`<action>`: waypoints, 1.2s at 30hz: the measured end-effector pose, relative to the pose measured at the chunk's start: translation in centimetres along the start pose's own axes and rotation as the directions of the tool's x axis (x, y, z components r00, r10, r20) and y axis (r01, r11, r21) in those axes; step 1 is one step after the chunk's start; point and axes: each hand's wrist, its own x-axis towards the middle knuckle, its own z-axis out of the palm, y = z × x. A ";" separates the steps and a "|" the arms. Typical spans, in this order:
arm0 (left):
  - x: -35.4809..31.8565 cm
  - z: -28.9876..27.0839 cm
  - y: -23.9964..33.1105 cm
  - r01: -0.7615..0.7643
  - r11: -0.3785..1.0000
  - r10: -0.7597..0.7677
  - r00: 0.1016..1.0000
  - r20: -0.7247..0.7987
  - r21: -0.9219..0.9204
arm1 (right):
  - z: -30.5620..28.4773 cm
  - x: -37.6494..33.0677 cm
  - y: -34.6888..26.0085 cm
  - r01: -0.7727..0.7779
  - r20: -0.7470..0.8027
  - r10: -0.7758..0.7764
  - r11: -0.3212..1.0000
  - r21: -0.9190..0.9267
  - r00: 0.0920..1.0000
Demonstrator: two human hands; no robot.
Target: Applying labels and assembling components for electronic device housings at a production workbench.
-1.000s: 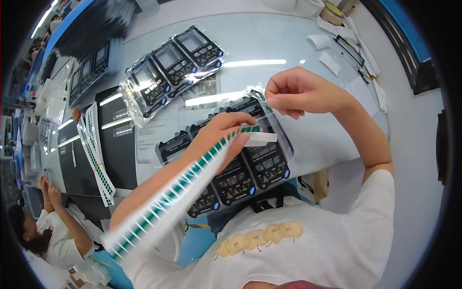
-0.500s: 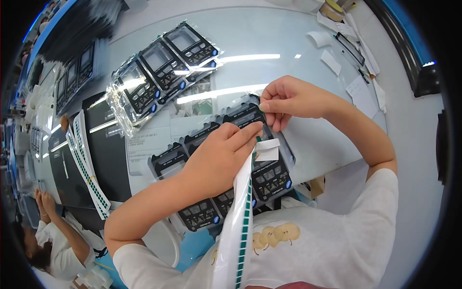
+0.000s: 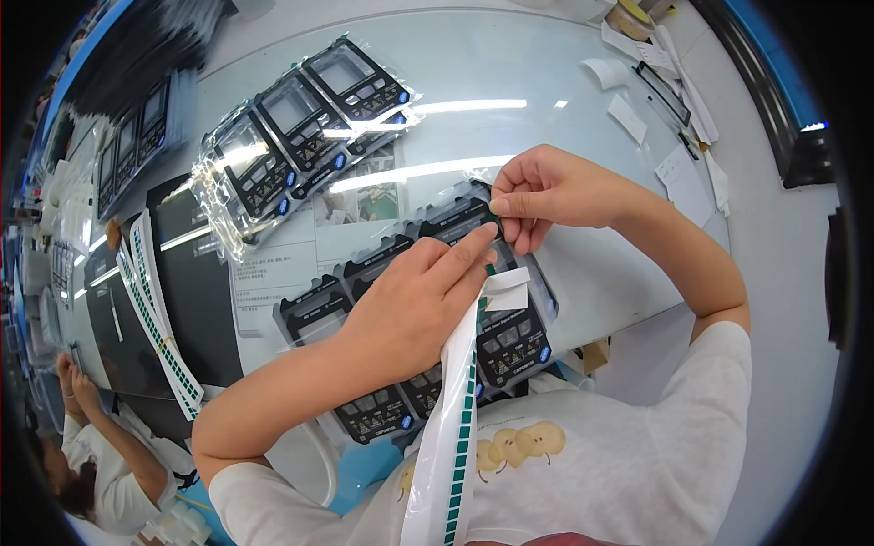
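Note:
My left hand [image 3: 414, 305] lies over a sheet of black printed front panels [image 3: 505, 350] with clear windows. Its fingers hold a white backing strip of small green stickers [image 3: 462, 428], which hangs down toward my chest. A white paper tab [image 3: 506, 289] sticks out by its fingertips. My right hand [image 3: 546, 196] pinches thumb against forefinger at the far right corner of the panels. A bit of green sticker [image 3: 492, 217] shows at those fingertips, beside my left forefinger.
Film-wrapped black panels [image 3: 296, 132] lie farther back, over a printed instruction sheet [image 3: 273, 291]. More green sticker strips [image 3: 155, 318] rest on a black mat [image 3: 214, 309]. Paper scraps [image 3: 626, 118] and a tape roll [image 3: 630, 18] are at the back right. A co-worker's hands [image 3: 77, 382] appear at left.
My left forefinger has come slightly closer to the right fingertips at the panel corner. The hands otherwise stay in place; the view has shifted a little.

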 end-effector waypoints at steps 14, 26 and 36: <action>0.3 0.2 0.5 -0.015 0.997 0.016 1.000 -0.022 0.071 | 1.5 -0.4 -2.5 0.011 -0.117 -0.050 0.950 -0.311 0.992; 0.0 0.4 0.3 -0.017 0.997 0.017 1.000 -0.002 0.079 | 1.1 -0.4 -0.1 0.135 -0.084 -0.153 0.972 -0.192 0.985; -1.7 -2.1 0.5 0.079 0.981 -0.077 0.997 0.021 -0.178 | 4.8 -3.0 0.0 0.454 0.061 -0.639 0.474 -0.754 0.767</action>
